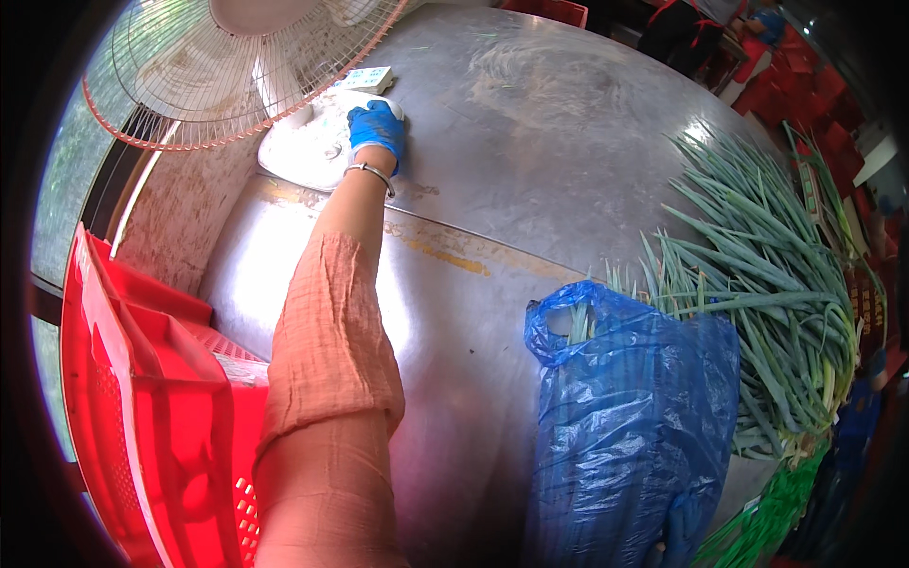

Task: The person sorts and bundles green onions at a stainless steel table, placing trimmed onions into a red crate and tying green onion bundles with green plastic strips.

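My left hand [376,130], in a blue glove with a bracelet at the wrist, reaches far forward onto the white base [298,153] of an electric fan. Its fingers are bent over the base's right part; what lies beneath them is hidden. Low on the right, my right hand [682,525], also blue-gloved and partly cut off, is at the lower part of a blue plastic bag [632,419] and seems to grip it. Green scallions show through the bag's handle hole and film. Beside the bag lies a big heap of loose scallions [774,277].
The fan's wire cage [241,85] overhangs the steel table [483,192] at upper left. A power strip [366,79] lies behind the base. A red plastic crate [170,412] stands left, green plastic strands [770,497] lie lower right, and people [692,28] are beyond the table.
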The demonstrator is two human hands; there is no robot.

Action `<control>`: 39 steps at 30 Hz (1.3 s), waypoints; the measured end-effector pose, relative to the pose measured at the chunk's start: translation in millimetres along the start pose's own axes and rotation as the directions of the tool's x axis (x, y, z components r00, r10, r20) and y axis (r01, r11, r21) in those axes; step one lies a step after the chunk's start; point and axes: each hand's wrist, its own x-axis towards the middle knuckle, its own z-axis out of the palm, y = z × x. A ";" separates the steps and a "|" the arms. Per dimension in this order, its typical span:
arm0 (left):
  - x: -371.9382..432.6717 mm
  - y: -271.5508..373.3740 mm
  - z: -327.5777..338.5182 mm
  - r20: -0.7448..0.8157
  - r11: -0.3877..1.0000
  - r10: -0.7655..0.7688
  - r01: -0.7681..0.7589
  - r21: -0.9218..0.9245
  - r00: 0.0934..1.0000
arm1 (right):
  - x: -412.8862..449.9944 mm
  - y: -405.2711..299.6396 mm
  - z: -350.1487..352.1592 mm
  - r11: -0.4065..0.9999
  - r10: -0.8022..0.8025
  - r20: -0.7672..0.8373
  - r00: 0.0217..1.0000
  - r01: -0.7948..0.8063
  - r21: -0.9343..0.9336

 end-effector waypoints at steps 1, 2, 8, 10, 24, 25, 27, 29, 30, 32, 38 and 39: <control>-5.0 7.2 -10.2 0.021 0.999 0.034 -0.034 0.010 0.999 | 0.0 -0.9 0.0 1.000 0.011 -0.003 1.000 -0.011 0.007; -8.9 14.8 -21.0 0.042 0.997 0.069 -0.069 0.018 0.997 | 1.1 -2.2 -0.6 1.000 0.024 -0.005 1.000 -0.024 0.014; 3.9 -9.0 11.7 -0.079 0.962 -0.100 0.076 -0.261 0.992 | 2.5 -2.9 -2.4 0.999 0.018 0.001 1.000 -0.018 0.029; 5.0 -8.1 11.2 -0.074 0.961 -0.100 0.077 -0.265 0.992 | 2.0 -3.0 -1.5 0.999 0.027 0.000 1.000 -0.026 0.030; 24.8 -19.9 0.6 -0.040 0.957 -0.098 0.083 -0.277 0.994 | 4.3 -3.4 -4.2 1.000 0.021 -0.010 1.000 -0.021 0.009; 25.7 -19.8 2.5 -0.051 0.965 -0.104 0.089 -0.248 0.993 | 4.8 -3.0 -4.0 1.000 0.017 -0.010 1.000 -0.017 -0.002; 24.6 -20.6 3.2 -0.072 0.977 -0.118 0.102 -0.189 0.990 | 5.1 -2.7 -3.5 1.000 0.008 -0.009 1.000 -0.008 -0.023; 26.6 -16.8 0.2 -0.081 0.979 -0.124 0.109 -0.172 0.989 | 3.0 -1.5 -1.5 1.000 0.018 -0.005 1.000 -0.018 -0.012; 26.2 -14.2 -0.9 -0.098 0.981 -0.120 0.103 -0.166 0.988 | 1.2 -1.7 -0.6 1.000 0.024 0.000 1.000 -0.024 -0.004; 24.8 -7.4 -1.9 -0.133 0.981 -0.121 0.098 -0.169 0.984 | -1.2 -4.0 -0.3 0.999 0.029 -0.008 1.000 -0.029 -0.021; 24.4 -20.6 2.5 -0.154 0.972 -0.162 0.130 -0.195 0.975 | 4.8 -2.4 -1.4 1.000 0.003 0.000 1.000 -0.003 -0.018; 24.1 -18.9 1.7 -0.158 0.971 -0.162 0.129 -0.201 0.974 | 4.0 -1.4 -1.0 1.000 0.004 0.001 1.000 -0.004 -0.016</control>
